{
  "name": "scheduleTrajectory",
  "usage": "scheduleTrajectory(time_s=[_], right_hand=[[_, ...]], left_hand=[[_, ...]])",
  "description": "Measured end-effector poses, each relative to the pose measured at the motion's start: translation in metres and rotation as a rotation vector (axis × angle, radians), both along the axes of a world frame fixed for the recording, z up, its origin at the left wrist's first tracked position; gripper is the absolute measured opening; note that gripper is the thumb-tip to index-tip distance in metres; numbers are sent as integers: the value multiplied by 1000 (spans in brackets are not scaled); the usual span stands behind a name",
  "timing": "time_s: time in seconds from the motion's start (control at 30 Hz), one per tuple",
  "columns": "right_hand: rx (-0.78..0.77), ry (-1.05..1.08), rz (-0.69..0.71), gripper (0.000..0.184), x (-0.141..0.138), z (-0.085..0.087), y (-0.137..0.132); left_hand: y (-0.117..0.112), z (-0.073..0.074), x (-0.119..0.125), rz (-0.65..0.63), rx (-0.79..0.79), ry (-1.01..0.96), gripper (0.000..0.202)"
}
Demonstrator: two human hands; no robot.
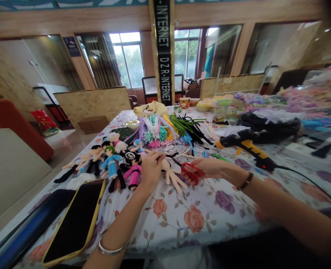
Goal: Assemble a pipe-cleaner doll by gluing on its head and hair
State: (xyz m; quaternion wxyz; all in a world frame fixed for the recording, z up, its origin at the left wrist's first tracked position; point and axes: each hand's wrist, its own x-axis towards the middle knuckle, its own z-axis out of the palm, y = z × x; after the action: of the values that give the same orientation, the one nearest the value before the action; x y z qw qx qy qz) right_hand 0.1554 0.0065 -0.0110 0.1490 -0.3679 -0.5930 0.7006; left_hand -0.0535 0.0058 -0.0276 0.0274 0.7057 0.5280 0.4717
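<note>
Red-handled scissors [191, 171] are gripped in my right hand [206, 168], their dark blades pointing left toward my other hand. My left hand [153, 164] is closed in a pinch near the blade tips. A thin dark strand shows by its fingertips, but I cannot make out what the fingers hold. Below the blades lies a bundle of pale, fuzzy pipe-cleaner strips [175, 177], spread like limbs. Just left of my left hand is a pipe-cleaner doll in pink [133, 173], and beside it a doll in blue [112, 164].
Bunches of coloured pipe cleaners [156, 132] lie behind my hands. A yellow-black glue gun [246, 145] with its cord rests at right. A yellow-cased phone [75, 220] and a dark device [31, 224] lie at left. Black bags [268, 125] stand farther right on the flowered tablecloth [179, 209].
</note>
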Motion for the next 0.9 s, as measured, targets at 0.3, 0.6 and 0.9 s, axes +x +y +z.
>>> scheduleTrajectory(time_s=[0.3, 0.6, 0.9], right_hand=[[-24, -175, 51, 17, -3, 19, 3], [-54, -195, 131, 12, -4, 5, 24], [-66, -168, 53, 17, -2, -6, 29]], left_hand=[[-3, 0, 0, -2, 45, 45, 13], [-3, 0, 0, 13, 31, 54, 12], [-3, 1, -1, 24, 11, 78, 14]])
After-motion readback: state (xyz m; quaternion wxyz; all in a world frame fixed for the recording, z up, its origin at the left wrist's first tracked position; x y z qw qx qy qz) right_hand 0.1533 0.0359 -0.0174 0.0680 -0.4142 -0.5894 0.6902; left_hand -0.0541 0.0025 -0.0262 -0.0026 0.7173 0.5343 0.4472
